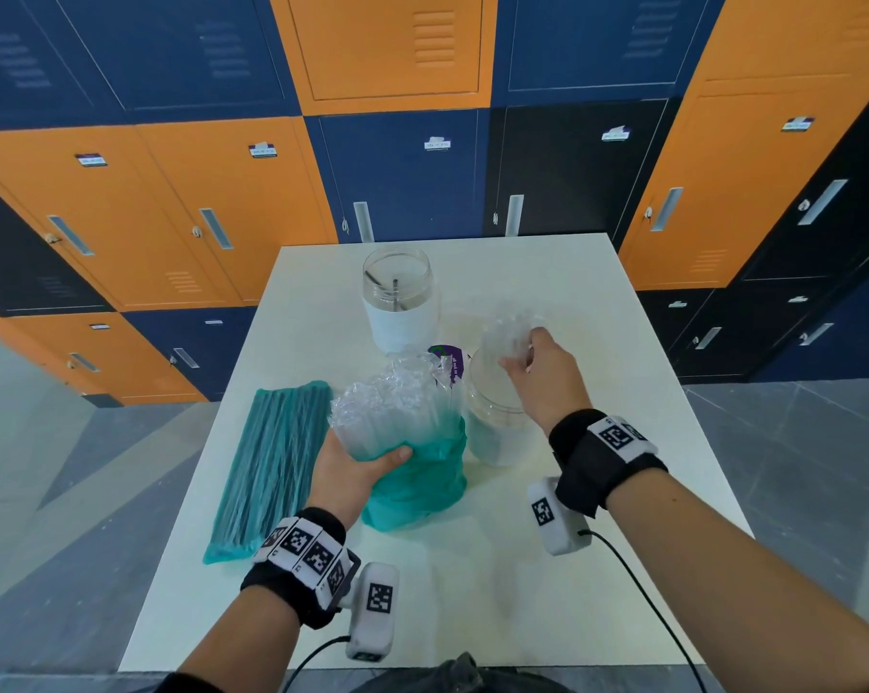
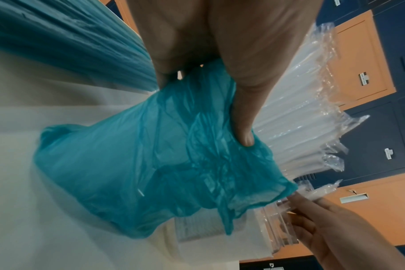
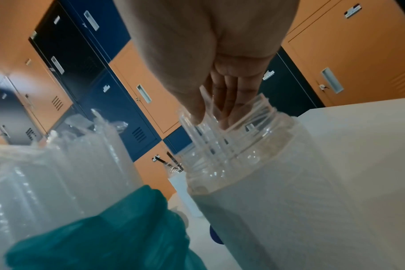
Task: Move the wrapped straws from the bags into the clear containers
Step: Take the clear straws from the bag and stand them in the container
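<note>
My left hand [image 1: 357,467] grips a teal bag [image 1: 417,477] of clear-wrapped straws [image 1: 397,402], standing upright mid-table; the thumb [image 2: 243,117] presses the bag's crumpled plastic. My right hand [image 1: 537,372] pinches a bunch of wrapped straws [image 1: 510,332] over the mouth of the near clear jar [image 1: 492,427]. In the right wrist view the fingers [image 3: 229,98] hold those straws [image 3: 210,138] with their lower ends inside the jar [image 3: 266,201]. A second clear jar [image 1: 400,302] with a white label stands farther back, holding a couple of dark straws.
A flat teal bag of dark straws [image 1: 272,467] lies at the white table's [image 1: 522,592] left side. A purple-and-white wrapper [image 1: 447,362] sits between the jars. Orange, blue and black lockers [image 1: 222,192] stand behind the table.
</note>
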The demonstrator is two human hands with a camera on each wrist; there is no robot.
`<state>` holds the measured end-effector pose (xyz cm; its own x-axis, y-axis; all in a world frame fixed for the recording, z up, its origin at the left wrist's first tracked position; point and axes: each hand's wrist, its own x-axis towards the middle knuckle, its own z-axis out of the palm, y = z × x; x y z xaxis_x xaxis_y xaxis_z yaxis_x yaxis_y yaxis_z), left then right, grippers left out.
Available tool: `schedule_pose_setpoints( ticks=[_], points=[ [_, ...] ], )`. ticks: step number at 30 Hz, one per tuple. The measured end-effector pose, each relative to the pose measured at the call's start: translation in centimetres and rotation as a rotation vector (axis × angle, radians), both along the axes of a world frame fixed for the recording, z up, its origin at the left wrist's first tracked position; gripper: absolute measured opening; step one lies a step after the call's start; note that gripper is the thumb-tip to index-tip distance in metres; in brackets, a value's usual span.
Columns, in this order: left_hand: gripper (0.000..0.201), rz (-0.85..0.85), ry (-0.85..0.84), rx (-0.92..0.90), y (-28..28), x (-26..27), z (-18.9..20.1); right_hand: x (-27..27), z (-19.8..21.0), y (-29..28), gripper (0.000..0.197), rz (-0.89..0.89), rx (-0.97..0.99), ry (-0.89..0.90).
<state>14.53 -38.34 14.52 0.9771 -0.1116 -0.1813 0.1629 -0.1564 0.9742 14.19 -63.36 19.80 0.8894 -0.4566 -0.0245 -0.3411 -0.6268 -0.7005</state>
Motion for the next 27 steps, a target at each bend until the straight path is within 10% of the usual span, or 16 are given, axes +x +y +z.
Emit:
schedule_pose_setpoints(
  ticks=[8,20,27],
  points=[
    [0.075,0.0,0.003,-0.004,0.1,-0.2,-0.1,-0.2,-0.7,0.5,0.051,-0.059,0.063,0.009],
    [0.078,0.005,-0.005,0.008,0.4,0.1,-0.5,-2.1,1.1,3.0,0.031,0.057,0.179,-0.382],
    [0.075,-0.019,-0.004,0.012,0.2,0.0,-0.3,-3.4,-0.5,6.7,0.054,0.278,0.353,-0.119]
  ],
)
